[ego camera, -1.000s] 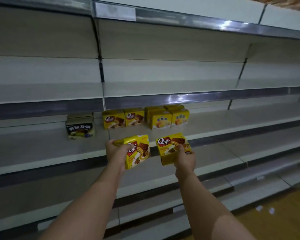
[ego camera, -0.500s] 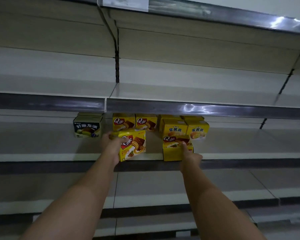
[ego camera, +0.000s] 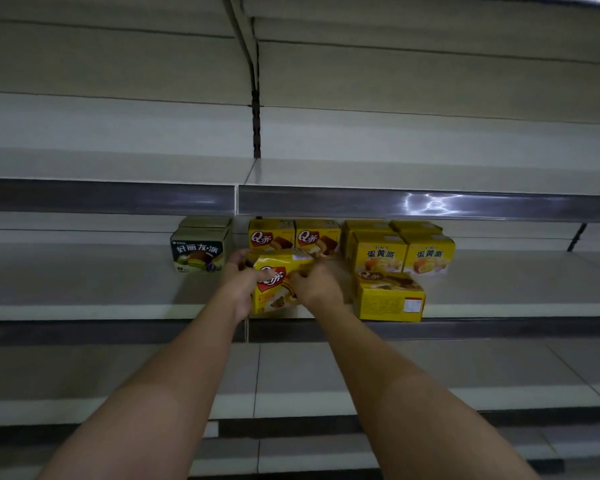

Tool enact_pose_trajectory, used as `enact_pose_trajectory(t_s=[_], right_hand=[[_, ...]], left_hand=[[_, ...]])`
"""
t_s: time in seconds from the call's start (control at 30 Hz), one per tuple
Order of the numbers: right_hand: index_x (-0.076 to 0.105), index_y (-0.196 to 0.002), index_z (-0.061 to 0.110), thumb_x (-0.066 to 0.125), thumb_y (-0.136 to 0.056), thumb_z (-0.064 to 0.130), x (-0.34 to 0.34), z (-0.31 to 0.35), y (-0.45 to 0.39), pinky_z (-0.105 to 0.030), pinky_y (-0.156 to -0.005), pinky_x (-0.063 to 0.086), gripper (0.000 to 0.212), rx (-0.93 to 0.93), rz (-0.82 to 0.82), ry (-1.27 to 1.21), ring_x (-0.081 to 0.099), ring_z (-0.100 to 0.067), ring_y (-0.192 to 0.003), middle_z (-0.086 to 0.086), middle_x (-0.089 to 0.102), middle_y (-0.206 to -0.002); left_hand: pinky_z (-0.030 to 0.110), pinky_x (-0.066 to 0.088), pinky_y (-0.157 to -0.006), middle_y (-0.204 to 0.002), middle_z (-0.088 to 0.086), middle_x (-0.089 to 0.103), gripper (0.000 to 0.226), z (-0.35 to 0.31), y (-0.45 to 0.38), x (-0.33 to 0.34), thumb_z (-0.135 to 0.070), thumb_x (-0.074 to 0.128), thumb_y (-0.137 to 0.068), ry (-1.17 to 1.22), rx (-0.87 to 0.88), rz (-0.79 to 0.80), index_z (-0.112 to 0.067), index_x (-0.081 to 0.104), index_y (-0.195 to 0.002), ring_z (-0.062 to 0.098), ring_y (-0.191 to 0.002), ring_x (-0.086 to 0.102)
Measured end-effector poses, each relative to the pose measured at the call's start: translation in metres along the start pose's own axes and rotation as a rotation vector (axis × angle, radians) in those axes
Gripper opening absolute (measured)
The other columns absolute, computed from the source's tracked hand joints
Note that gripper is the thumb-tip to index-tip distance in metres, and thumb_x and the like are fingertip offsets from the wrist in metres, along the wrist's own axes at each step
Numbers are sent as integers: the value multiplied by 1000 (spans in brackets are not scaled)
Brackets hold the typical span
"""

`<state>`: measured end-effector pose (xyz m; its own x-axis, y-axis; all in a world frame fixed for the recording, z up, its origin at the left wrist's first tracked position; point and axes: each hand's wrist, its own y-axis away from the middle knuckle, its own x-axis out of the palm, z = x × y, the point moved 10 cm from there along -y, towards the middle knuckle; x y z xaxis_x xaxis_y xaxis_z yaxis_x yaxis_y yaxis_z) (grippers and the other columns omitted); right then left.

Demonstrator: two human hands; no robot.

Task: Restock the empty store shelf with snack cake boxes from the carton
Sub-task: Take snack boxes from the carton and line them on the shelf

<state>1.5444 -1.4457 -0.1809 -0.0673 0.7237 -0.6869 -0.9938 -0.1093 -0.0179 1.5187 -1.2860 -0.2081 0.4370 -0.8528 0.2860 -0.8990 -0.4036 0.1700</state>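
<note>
A: On the middle shelf (ego camera: 118,311), near its front edge, both hands were on one yellow snack cake box (ego camera: 278,284). The box was tilted.
B: Fingers?
A: Left hand (ego camera: 240,279) curled round the box's left side, right hand (ego camera: 314,285) curled on its right side. Both gripping.
B: Other stock?
A: Second yellow box (ego camera: 390,301) sat just right of the hands at the shelf edge, untouched. Behind: a green box (ego camera: 200,253), two Q boxes (ego camera: 293,234), egg-yolk pie boxes (ego camera: 400,249).

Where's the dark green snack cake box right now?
In the head view, the dark green box stands on the shelf, left of the two Q boxes.
</note>
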Motion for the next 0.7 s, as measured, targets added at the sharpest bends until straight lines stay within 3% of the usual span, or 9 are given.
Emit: enact_pose_trajectory(t_s=[0.1,0.2,0.27,0.33,0.37,0.43,0.53,0.7], right_hand=[[57,-118,12,57,-92,36,12,-6,-9,-42,-89,52,36,65,6,-135,63,-27,-101,-9,66,-110],[59,-117,14,57,-93,31,19,-15,-17,-36,-86,53,29,105,0,-213,63,-22,-95,-5,66,-103],[58,-116,14,54,-96,27,22,-19,-23,-32,-81,50,24,120,-6,-261,60,-20,-90,-3,61,-96],[57,-112,15,53,-97,28,28,-19,-30,-30,-79,47,21,115,-5,-233,58,-21,-92,-4,59,-96],[57,-109,16,53,-97,27,31,-19,-33,-30,-79,47,17,120,-20,-246,58,-22,-95,-4,59,-97],[56,-101,17,54,-96,21,36,-18,-38,-32,-84,50,7,125,-49,-328,61,-24,-96,-6,62,-102],[61,-109,10,54,-96,15,38,-14,-51,-31,-84,49,16,114,-103,-367,60,-23,-94,-10,63,-108],[64,-116,7,60,-93,23,45,-8,-75,-31,-91,47,28,114,-119,-361,59,-28,-111,-13,64,-120]], left_hand=[[54,55,-79,-121,16,60,60,-5,-12,-3,16,68,-72,-75,37,33,-24,53,-114,37,-100,64],[50,53,-89,-124,9,57,71,-4,-23,-7,12,71,-73,-319,114,54,-26,48,-129,29,-108,60],[49,50,-95,-132,8,52,91,-2,-33,-15,-8,82,-69,-595,212,28,-29,32,-143,28,-114,55],[49,47,-98,-140,12,45,114,5,-47,-29,-39,87,-52,-794,255,-46,-32,21,-145,33,-120,52],[45,47,-98,-139,13,47,111,9,-49,-31,-43,86,-53,-835,241,-56,-26,23,-144,33,-121,51],[37,47,-93,-130,13,57,77,10,-48,-29,-32,81,-72,-923,209,-62,-13,41,-136,31,-116,55],[30,43,-78,-120,12,63,42,-2,-61,-24,-20,72,-83,-995,237,-132,-9,57,-121,30,-109,59],[37,47,-84,-119,16,63,34,-5,-92,-21,-18,66,-86,-933,278,-209,-6,58,-118,33,-110,59]])
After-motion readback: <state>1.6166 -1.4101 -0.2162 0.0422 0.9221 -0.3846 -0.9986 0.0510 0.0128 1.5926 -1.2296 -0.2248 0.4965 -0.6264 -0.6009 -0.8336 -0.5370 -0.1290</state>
